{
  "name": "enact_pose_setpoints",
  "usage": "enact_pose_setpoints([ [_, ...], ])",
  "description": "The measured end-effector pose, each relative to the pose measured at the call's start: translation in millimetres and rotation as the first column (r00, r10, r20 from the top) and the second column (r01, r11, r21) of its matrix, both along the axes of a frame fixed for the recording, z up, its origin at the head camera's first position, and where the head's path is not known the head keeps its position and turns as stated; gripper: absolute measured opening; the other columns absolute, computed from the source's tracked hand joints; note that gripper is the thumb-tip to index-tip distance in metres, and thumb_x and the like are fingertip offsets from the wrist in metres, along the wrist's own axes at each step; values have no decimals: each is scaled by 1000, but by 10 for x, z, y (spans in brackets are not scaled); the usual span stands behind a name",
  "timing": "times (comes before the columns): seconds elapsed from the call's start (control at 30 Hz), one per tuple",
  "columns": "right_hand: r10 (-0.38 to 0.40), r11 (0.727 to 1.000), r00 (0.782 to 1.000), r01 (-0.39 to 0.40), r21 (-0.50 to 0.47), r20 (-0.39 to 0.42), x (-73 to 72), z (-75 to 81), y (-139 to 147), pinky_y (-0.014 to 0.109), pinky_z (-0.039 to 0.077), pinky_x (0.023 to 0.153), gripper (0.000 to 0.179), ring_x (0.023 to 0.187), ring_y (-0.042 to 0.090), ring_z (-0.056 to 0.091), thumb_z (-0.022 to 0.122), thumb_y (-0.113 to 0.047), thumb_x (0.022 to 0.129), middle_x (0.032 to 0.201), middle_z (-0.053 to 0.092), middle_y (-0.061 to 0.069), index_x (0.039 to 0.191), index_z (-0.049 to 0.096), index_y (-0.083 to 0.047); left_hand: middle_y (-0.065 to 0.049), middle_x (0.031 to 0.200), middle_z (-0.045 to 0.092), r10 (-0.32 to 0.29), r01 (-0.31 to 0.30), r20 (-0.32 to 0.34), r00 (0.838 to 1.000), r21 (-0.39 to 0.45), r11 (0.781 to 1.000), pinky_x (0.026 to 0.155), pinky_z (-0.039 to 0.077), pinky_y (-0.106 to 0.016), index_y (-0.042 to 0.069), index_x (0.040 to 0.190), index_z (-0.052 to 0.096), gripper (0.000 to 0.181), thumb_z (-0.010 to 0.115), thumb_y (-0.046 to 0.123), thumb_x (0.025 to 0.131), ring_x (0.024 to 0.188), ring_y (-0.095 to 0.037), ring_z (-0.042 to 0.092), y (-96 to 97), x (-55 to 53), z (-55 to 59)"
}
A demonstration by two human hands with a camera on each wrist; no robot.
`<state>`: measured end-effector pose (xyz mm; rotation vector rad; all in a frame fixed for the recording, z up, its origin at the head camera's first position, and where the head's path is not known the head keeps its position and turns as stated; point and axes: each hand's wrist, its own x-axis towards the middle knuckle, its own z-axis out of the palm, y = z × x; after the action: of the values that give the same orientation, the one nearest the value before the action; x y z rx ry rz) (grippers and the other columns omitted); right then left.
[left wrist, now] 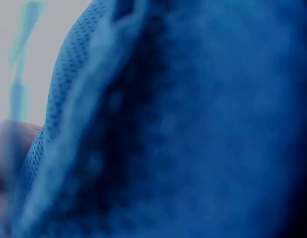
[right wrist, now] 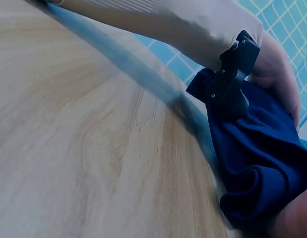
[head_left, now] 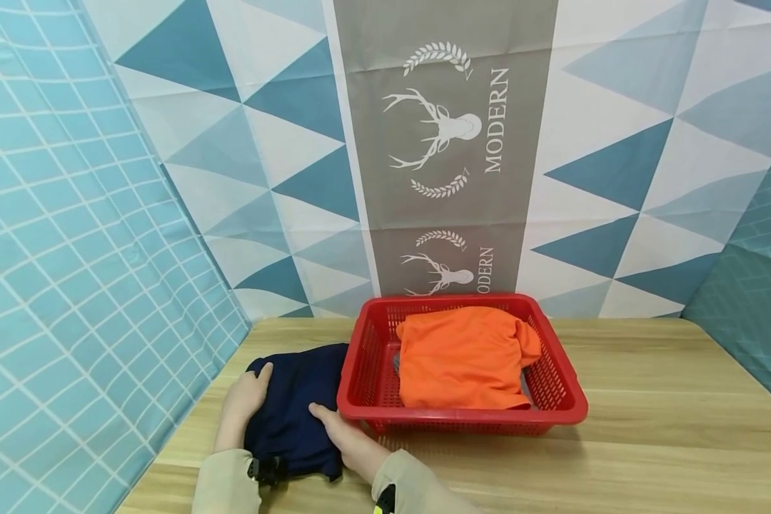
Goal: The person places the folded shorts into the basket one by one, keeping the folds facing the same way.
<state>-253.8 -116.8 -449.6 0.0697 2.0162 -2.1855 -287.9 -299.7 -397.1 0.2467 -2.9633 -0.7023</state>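
A folded navy-blue garment (head_left: pixel 295 407) lies at the left of the table, beside the red basket. On its left side my left hand (head_left: pixel 245 396) grips it, thumb over the top. My right hand (head_left: pixel 350 437) holds its right side near the basket's front corner, thumb on the cloth and the other fingers hidden below. In the right wrist view the garment (right wrist: pixel 262 153) shows a rolled fold between the left hand (right wrist: pixel 277 74) and the right hand (right wrist: pixel 297 218). Blurred mesh cloth (left wrist: pixel 193 119) fills most of the left wrist view.
A red plastic basket (head_left: pixel 462 415) stands on the wooden table (head_left: pixel 649 428) right of the garment. In it lies a folded orange garment (head_left: pixel 462 360), with some grey cloth showing underneath. Patterned curtains (head_left: pixel 450 143) hang behind the table, and a blue checked one (head_left: pixel 71 250) borders the left.
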Motion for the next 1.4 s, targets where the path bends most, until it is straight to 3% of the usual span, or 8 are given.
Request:
enact_pose_setpoints([
  [0.33, 60, 993, 998, -61, -104, -10, 39, 68, -6, 56, 9, 107, 86, 134, 40, 8, 65, -27, 80, 147, 9, 24, 143, 14, 2, -39, 129, 36, 18, -17, 2, 1000, -26, 1000, 91, 36, -58, -21, 127, 35, 77, 21, 49, 96, 111, -54, 41, 50, 73, 165],
  [0.63, 112, 990, 994, -111, -91, 7, 46, 160, 1, 54, 10, 108, 83, 135, 42, 10, 62, -27, 82, 147, 14, 27, 142, 16, 7, -38, 129, 36, 36, -37, -32, 999, -31, 999, 89, 37, -58, -20, 128, 34, 75, 23, 47, 96, 110, -54, 42, 111, 146, 291],
  [0.93, 201, 966, 979, -191, -173, 40, 79, 201, -12, 55, 12, 107, 89, 134, 41, 10, 59, -40, 84, 148, 8, 26, 142, 10, 7, -39, 128, 37, 70, -72, -48, 996, -41, 997, 87, 38, -58, -19, 129, 33, 80, 23, 52, 94, 108, -53, 44, 143, 267, 426],
  [1.03, 219, 957, 976, -215, -192, -2, 101, 213, -25, 51, 23, 105, 81, 129, 38, 27, 57, -40, 86, 143, 24, 25, 141, 19, 6, -40, 126, 38, 79, -82, -55, 995, -56, 995, 85, 39, -59, -18, 130, 34, 82, 23, 55, 93, 106, -54, 45, 137, 312, 484],
  [1.17, 239, 943, 967, -253, -215, -90, 149, 238, -38, 40, 44, 91, 54, 106, 25, 55, 55, -32, 89, 121, 54, 14, 129, 41, 2, -39, 127, 38, 94, -98, -68, 993, -61, 993, 84, 39, -59, -16, 131, 33, 84, 22, 57, 93, 105, -54, 45, 123, 377, 557],
  [1.27, 242, 940, 961, -267, -215, -135, 194, 270, -45, 33, 50, 82, 41, 94, 18, 61, 54, -27, 90, 110, 62, 10, 120, 51, 0, -39, 127, 38, 105, -110, -83, 991, -64, 992, 85, 39, -59, -16, 131, 34, 83, 21, 57, 93, 106, -54, 44, 115, 422, 592],
  [1.4, 243, 936, 959, -271, -224, -145, 244, 324, -55, 31, 51, 78, 37, 90, 18, 63, 55, -26, 90, 107, 64, 10, 117, 54, -1, -39, 126, 39, 120, -127, -97, 988, -70, 989, 83, 39, -60, -15, 131, 35, 85, 20, 59, 92, 105, -54, 44, 104, 458, 637],
])
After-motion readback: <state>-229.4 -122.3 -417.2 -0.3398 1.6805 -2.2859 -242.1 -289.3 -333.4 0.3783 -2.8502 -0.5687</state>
